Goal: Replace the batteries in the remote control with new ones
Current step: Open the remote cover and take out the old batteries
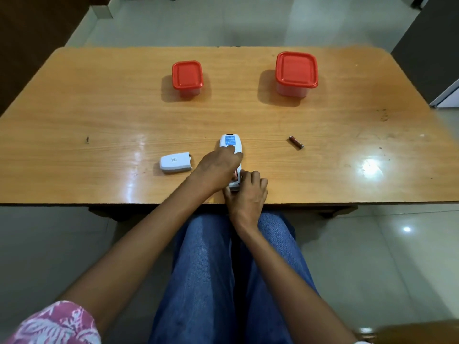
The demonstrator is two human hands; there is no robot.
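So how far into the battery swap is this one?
Done: the battery cover is off, lying left of the remote control, and one battery lies loose to its right. In hand: the left hand pins the remote while the right hand works at the open compartment, something reddish showing there. Left: finishing the batteries and refitting the cover. Both red-lidded containers remain closed.

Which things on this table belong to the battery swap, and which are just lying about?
Part of the job:
remote control, face down under the left hand and right hand
battery cover, taken off
loose battery

Untouched for now:
small red-lidded container
large red-lidded container
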